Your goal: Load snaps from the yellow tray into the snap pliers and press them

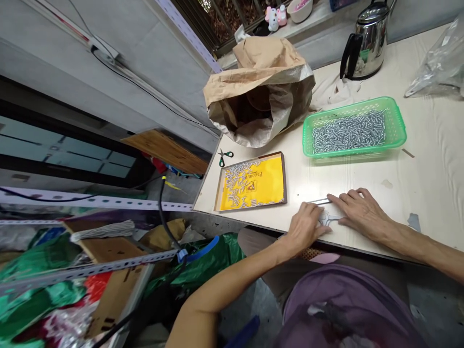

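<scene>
Near the table's front edge, my left hand (305,226) and my right hand (362,212) hold a thin grey wire-like piece (331,219) between them. A straight dark rod (319,201) runs between the fingertips of both hands. The fingers of each hand are closed on the piece. To the left lies a shallow tray (285,180) with a yellow sheet (270,181) and many small metal pieces (237,183). Behind my hands a green basket (397,123) holds a heap of small metal springs or screws (350,130); which they are is too small to tell.
Green-handled scissors (224,156) lie left of the tray. A large open paper sack (259,92) stands behind it. A metal kettle (369,43) and a clear plastic bag (440,65) are at the back right. Metal shelving (90,203) is beyond the table's left edge.
</scene>
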`<action>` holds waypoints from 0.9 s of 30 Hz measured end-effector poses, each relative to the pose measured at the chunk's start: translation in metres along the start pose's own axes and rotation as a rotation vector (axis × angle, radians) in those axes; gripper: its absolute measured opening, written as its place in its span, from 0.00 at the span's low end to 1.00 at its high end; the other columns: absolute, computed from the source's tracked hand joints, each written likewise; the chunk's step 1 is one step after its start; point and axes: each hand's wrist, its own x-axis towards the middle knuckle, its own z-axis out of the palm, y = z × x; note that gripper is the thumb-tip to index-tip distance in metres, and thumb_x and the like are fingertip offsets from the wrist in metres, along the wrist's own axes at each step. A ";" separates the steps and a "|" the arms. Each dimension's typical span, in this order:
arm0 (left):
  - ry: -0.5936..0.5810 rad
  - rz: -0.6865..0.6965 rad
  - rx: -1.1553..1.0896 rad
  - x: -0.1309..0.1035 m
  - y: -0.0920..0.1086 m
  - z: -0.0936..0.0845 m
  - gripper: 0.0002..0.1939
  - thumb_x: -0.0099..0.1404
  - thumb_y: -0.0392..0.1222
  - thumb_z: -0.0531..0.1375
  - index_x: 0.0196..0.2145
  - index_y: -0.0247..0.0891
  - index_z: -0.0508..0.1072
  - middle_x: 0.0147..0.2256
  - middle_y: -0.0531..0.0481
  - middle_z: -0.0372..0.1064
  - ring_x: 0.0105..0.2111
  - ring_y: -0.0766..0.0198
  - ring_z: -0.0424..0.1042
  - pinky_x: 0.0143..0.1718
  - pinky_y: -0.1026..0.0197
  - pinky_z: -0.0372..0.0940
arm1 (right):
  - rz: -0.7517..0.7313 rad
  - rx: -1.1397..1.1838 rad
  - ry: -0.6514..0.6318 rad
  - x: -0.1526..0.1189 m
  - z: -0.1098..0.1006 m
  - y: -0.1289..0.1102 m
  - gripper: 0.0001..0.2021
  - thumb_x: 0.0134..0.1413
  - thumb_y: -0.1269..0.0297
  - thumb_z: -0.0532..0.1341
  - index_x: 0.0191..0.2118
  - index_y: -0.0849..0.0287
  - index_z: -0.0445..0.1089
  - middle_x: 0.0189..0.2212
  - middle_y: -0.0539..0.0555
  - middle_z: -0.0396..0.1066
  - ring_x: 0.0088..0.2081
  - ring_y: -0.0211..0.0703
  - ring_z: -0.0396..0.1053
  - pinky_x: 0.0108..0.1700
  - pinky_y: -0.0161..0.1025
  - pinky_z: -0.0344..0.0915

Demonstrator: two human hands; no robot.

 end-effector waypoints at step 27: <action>0.150 0.234 0.207 0.025 0.007 0.048 0.18 0.70 0.38 0.51 0.55 0.30 0.61 0.57 0.31 0.61 0.58 0.48 0.61 0.58 0.43 0.61 | -0.034 0.147 -0.155 0.008 -0.016 0.039 0.20 0.51 0.54 0.64 0.45 0.62 0.69 0.40 0.60 0.70 0.38 0.50 0.65 0.37 0.41 0.60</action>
